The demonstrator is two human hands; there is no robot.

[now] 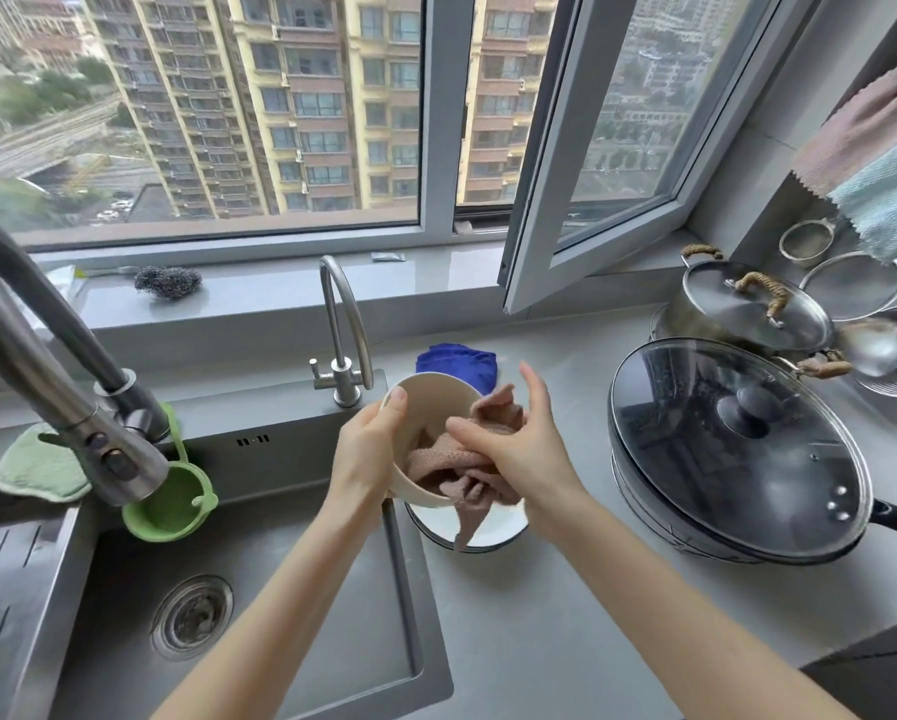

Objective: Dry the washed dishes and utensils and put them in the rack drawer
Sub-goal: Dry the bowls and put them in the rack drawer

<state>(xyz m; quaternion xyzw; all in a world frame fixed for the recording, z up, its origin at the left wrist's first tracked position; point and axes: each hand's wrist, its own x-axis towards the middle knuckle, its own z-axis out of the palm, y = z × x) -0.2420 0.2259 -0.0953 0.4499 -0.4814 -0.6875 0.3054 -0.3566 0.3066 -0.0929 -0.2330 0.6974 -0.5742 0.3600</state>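
- A cream bowl (425,402) is held tilted in the air, above the seam between sink (259,589) and surface (566,589).
- The left hand (368,449) grips the bowl's rim, thumb on top.
- The right hand (514,449) holds a pinkish cloth (436,459) bunched inside the bowl, forefinger raised.
- A white plate (493,535) sits on the surface just below.
- A blue cloth (459,363) lies behind; a lidded wok (737,449) stands to the right.

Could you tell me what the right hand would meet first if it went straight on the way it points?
Probably the crumpled pinkish-brown cloth inside the round cream bowl that the left hand grips; the right hand seems to pinch it.
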